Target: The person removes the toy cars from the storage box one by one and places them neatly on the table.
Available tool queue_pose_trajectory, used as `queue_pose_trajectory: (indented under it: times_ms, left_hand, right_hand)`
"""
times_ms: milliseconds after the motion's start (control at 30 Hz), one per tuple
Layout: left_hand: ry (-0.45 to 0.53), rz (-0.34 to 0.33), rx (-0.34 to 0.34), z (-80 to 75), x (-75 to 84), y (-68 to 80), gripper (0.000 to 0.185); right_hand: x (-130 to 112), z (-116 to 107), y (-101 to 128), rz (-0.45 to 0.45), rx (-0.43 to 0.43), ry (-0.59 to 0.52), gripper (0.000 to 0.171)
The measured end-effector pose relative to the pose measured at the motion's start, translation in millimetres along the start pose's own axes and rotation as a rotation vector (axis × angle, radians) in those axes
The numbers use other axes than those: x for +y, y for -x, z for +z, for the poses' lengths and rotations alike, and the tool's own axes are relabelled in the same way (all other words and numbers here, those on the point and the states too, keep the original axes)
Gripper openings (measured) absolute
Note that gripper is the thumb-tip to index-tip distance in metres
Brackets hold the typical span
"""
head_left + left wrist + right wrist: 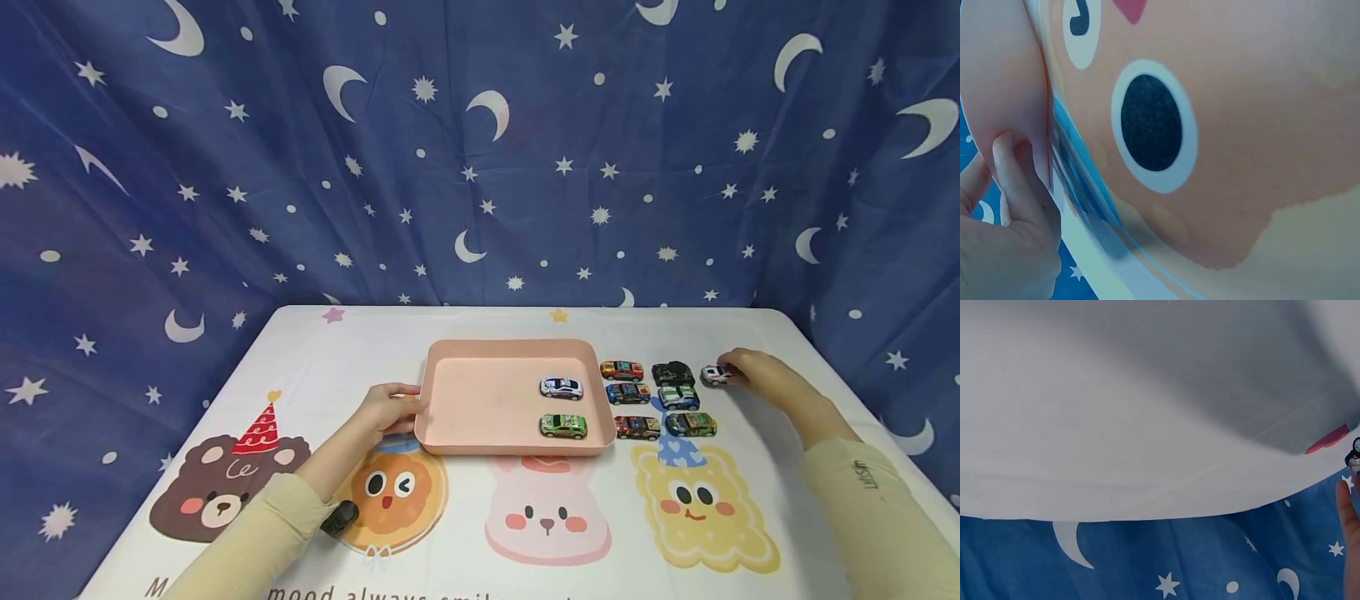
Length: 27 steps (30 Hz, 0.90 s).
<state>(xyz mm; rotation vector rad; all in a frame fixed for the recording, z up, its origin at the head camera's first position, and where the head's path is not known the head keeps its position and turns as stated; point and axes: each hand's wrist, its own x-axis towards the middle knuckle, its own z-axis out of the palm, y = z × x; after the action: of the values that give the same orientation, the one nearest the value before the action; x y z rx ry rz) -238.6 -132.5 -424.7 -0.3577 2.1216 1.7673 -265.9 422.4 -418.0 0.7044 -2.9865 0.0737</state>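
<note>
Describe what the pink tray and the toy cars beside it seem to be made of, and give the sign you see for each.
The pink tray looks like moulded plastic with a matt finish: one even colour, rounded corners, smooth raised rim. The toy cars look like painted metal or plastic, glossy with printed liveries; the pictures cannot settle which. The left hand rests at the tray's edge.

White cartoon-print table (480,550): pink tray (480,446) centre, toy cars (660,398) in rows just right.

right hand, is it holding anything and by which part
The right hand has its fingers on the white car, at its right end. A closed grip cannot be told.
</note>
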Motion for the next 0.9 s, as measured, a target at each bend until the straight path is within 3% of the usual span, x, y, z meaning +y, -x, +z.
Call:
queue_pose_trajectory:
  times_ms: [333,700,900]
  left_hand:
    - [0.005,-0.008,0.001,-0.8,-1.2,-0.2,0.044]
    - [-0.021,-0.021,0.007,-1.8,-0.2,-1.2,0.042]
    - [-0.009,-0.017,0.003,-1.5,-1.0,-1.2,0.042]
  right_hand:
    - [-1.4,5.0,-2.2,0.051,-0.054,0.011,0.016]
    - [1.9,7.0,-0.4,0.043,-0.090,0.047,0.012]
    - [-1.8,3.0,-1.5,0.096,-0.104,0.026,0.023]
